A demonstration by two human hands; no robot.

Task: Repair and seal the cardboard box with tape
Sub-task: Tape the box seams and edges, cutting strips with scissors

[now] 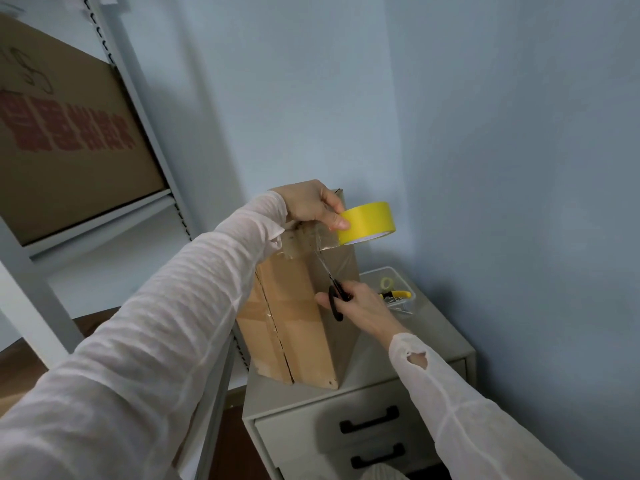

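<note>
Left hand (311, 206) holds tape roll (373, 220), right hand (363, 308) grips scissors (335, 306) by box (294, 306).

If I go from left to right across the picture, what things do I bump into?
Big printed box on the shelf → cardboard box standing on the drawer cabinet → clear plastic tub.
</note>
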